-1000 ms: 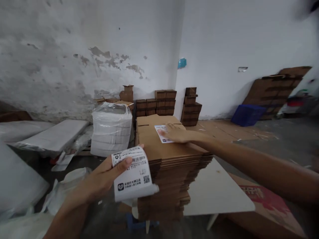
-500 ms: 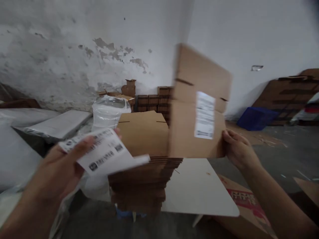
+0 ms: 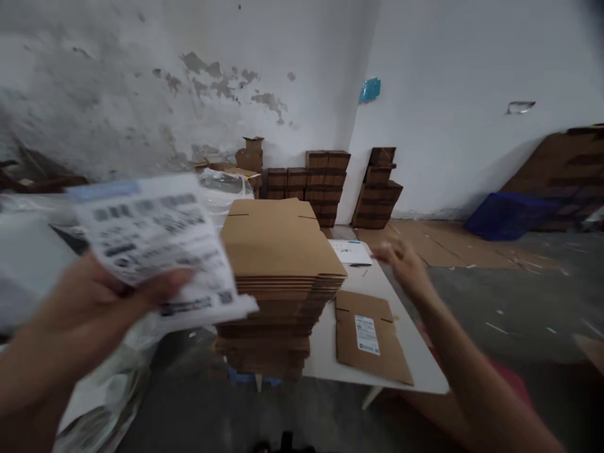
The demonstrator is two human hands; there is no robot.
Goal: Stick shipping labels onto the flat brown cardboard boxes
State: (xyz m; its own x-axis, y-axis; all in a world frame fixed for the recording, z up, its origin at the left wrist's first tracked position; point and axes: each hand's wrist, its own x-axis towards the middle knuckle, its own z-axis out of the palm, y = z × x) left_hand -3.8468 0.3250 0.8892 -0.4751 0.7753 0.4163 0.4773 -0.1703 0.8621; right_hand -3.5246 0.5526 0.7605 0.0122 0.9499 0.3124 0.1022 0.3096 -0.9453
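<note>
The left hand (image 3: 94,308) pinches a printed white paper label strip (image 3: 158,236); the right hand (image 3: 401,263), well apart, hangs loosely open near a labelled flat brown cardboard box (image 3: 387,343), a brown cardboard stack (image 3: 276,242) between them

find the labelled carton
In the head view, the labelled carton lies on the table, right of centre, just to the right of the stack.

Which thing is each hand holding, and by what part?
The left hand grips the labels near their lower left edge, thumb across the printed front. The right hand, though blurred, appears to hold nothing.
</note>
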